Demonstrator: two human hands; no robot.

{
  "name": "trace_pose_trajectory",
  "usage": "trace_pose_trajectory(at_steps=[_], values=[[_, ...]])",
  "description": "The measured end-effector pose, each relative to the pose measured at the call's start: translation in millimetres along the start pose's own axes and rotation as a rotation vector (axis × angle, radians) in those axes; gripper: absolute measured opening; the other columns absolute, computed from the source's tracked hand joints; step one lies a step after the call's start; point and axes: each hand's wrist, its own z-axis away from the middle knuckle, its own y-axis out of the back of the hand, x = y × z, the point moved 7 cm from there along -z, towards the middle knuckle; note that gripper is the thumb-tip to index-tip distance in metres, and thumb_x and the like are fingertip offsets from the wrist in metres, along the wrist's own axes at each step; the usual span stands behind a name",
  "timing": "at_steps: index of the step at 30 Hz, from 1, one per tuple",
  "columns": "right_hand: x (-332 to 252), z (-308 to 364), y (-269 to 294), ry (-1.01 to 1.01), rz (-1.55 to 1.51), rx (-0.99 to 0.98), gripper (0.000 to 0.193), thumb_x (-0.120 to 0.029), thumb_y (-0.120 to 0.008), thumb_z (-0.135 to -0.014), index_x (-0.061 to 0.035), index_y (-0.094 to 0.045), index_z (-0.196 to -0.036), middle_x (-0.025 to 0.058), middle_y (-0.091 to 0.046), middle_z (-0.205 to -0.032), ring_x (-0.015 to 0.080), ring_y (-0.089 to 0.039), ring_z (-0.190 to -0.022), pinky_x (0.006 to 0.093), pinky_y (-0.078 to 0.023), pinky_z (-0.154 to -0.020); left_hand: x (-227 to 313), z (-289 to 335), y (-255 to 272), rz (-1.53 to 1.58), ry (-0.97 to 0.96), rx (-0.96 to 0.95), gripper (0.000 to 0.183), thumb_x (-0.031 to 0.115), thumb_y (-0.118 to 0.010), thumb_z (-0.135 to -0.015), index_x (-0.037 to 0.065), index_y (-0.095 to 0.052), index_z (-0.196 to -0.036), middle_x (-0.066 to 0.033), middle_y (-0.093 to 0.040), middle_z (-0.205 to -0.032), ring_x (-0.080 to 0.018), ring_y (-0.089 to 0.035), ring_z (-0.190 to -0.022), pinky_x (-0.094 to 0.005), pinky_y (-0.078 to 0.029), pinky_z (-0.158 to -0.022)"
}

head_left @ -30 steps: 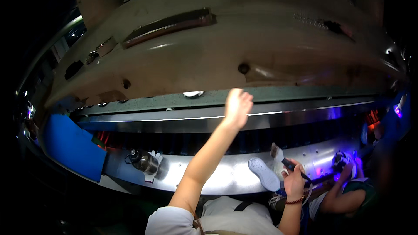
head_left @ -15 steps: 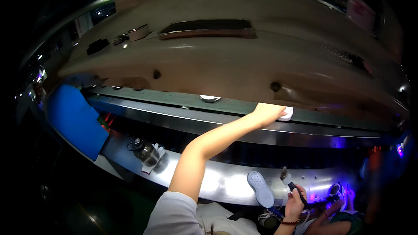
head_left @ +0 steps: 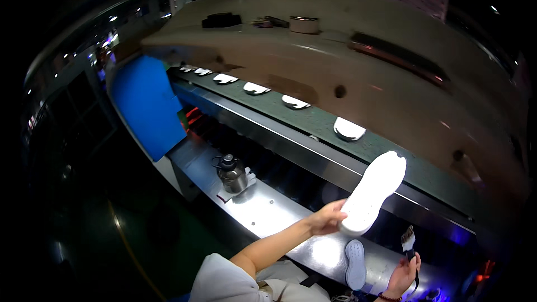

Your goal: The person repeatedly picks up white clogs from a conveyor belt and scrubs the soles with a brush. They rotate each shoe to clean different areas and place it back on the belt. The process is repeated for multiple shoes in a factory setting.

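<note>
Gripping a long white sole (head_left: 373,193), the left hand (head_left: 326,218) slanted it forward-right, left of the right hand (head_left: 402,275) holding a black-handled brush (head_left: 409,239)

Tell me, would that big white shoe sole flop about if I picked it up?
Probably not much: the left hand grips the white shoe sole by one end, and the far end shows no obvious droop. It may be fairly light, since one hand alone holds it out. Pushed, it would likely slide rather than roll, with that long outline.
</note>
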Motion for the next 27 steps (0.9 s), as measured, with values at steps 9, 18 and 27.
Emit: trace_pose_trajectory(at_steps=[9, 18, 27], values=[[3, 21, -24, 0.000, -0.156, -0.222, 0.026, -0.011, -0.052, -0.078, -0.0017, -0.051, -0.102, 0.0103, -0.056, -0.097, 0.0191, -0.053, -0.092, 0.0295, -0.042, -0.081, -37, 27, -4, 0.238, 0.195, -0.284, 0.080, 0.034, -0.064, -0.069, 0.006, -0.022, -0.131, -0.0184, -0.032, -0.128, -0.0329, -0.035, -0.118, -0.0482, -0.034, -0.094], [-5, 43, -58, 0.000, -0.257, -0.279, 0.027, -0.003, -0.053, -0.068, 0.0035, -0.053, -0.094, 0.0195, -0.057, -0.094, 0.0260, -0.054, -0.091, 0.0346, -0.039, -0.087, -42, 51, -21, 0.254, 0.248, -0.306, 0.087, 0.049, -0.060, -0.067, 0.000, -0.023, -0.129, -0.0213, -0.036, -0.125, -0.0370, -0.041, -0.111, -0.0488, -0.037, -0.090], [28, 38, -90, -0.196, 0.070, -0.267, 0.017, -0.001, -0.060, -0.072, 0.0029, -0.060, -0.088, 0.0104, -0.062, -0.085, 0.0122, -0.058, -0.077, 0.0221, -0.045, -0.072, -80, 47, -18, 0.214, 0.309, 0.056, 0.101, 0.083, -0.016, -0.061, 0.012, -0.021, -0.132, -0.0172, -0.037, -0.126, -0.0328, -0.040, -0.113, -0.0484, -0.034, -0.092]])
